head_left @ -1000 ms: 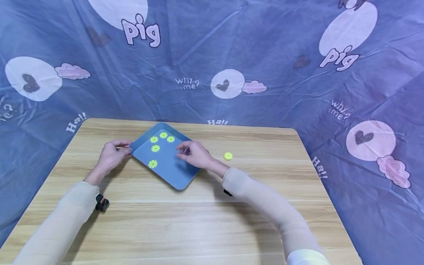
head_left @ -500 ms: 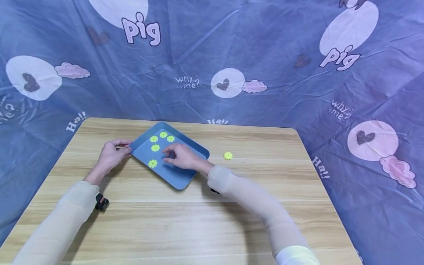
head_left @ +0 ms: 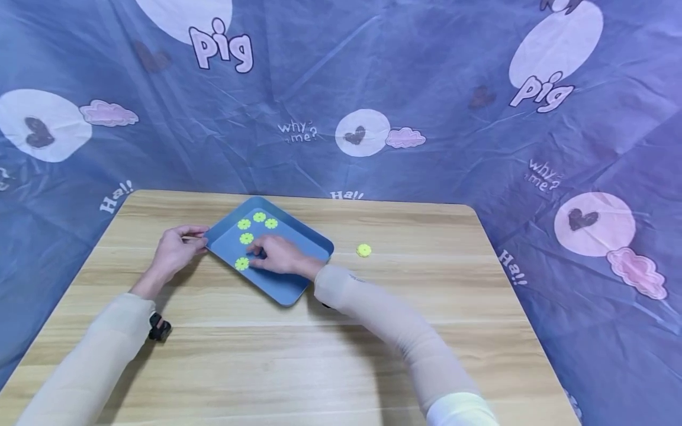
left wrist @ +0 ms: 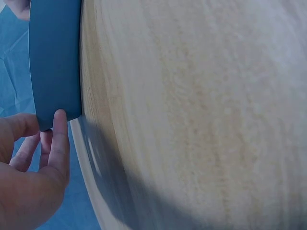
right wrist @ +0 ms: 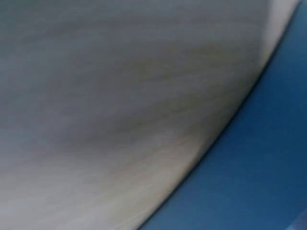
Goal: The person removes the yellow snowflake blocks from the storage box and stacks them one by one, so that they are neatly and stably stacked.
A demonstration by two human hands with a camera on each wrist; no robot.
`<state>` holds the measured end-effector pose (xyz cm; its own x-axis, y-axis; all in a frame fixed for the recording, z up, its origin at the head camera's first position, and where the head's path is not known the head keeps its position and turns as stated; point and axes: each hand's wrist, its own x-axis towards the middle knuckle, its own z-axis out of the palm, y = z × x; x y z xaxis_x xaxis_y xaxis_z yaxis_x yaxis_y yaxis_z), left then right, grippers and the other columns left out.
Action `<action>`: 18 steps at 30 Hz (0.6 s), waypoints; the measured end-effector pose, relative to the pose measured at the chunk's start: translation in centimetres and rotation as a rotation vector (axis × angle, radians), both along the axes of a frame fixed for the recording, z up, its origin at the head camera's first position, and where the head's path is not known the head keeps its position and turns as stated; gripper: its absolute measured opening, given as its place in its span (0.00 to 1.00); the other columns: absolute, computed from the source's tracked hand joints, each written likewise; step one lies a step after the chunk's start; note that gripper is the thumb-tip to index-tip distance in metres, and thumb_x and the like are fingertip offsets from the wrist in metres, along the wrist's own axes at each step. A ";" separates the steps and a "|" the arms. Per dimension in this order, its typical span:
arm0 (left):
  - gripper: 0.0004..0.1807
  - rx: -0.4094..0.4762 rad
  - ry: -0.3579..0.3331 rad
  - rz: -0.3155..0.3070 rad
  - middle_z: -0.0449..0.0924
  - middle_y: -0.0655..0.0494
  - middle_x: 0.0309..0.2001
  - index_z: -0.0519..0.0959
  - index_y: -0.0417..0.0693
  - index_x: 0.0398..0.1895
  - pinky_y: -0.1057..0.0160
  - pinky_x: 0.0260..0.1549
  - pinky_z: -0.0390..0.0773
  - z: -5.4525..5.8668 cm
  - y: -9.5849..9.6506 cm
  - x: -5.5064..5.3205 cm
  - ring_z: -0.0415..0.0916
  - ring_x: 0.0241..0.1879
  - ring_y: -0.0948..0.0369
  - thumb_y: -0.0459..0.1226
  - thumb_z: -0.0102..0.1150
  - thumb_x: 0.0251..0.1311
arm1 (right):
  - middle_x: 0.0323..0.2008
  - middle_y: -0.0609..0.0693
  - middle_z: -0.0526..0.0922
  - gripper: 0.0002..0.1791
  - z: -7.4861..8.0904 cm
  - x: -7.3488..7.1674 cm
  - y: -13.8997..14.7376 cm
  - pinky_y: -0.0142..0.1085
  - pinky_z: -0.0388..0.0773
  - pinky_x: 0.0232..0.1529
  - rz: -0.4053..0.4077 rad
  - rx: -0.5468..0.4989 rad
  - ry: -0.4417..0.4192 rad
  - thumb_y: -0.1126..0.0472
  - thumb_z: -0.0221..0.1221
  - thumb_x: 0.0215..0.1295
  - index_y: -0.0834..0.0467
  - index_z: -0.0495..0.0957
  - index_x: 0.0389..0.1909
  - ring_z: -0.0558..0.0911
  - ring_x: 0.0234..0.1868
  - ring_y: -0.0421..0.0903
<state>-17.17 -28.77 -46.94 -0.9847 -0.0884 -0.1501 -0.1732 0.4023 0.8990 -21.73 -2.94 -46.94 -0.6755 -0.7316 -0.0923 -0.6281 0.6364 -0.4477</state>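
Note:
A blue rectangular tray (head_left: 290, 290) lies turned on the wooden table. Several yellow-green, flower-shaped discs (head_left: 259, 217) are in it. My left hand (head_left: 177, 251) holds the tray's left corner; the left wrist view shows its fingertips (left wrist: 60, 120) against the tray's wall (left wrist: 55, 62). Over the tray, my right hand (head_left: 278, 254) has its fingers bent, with thumb and forefinger apart. Its thumb tip is beside the nearest disc (head_left: 242, 264), and whether they touch is hard to tell. Nothing shows in its grasp. The right wrist view is blurred and takes in only table and tray wall (right wrist: 249, 163).
One more yellow flower-shaped disc (head_left: 364, 250) sits on the table (head_left: 298, 367) to the right of the tray. A printed blue cloth (head_left: 298, 77) hangs behind the table and along its sides. A black wrist camera (head_left: 159, 327) is strapped by the left sleeve.
My right hand has moved left across the tray, from its right side to beside the nearest disc. The left hand and the tray keep their places; the head view has shifted slightly.

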 end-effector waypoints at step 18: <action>0.24 -0.006 -0.016 -0.028 0.75 0.34 0.59 0.72 0.27 0.71 0.76 0.43 0.91 -0.4 -0.9 -2.0 0.79 0.35 0.80 0.29 0.56 0.75 | 0.50 0.42 0.81 0.21 -1.1 -0.9 -2.6 0.25 0.77 0.45 -0.030 0.095 0.045 0.45 0.67 0.72 0.44 0.84 0.63 0.77 0.50 0.38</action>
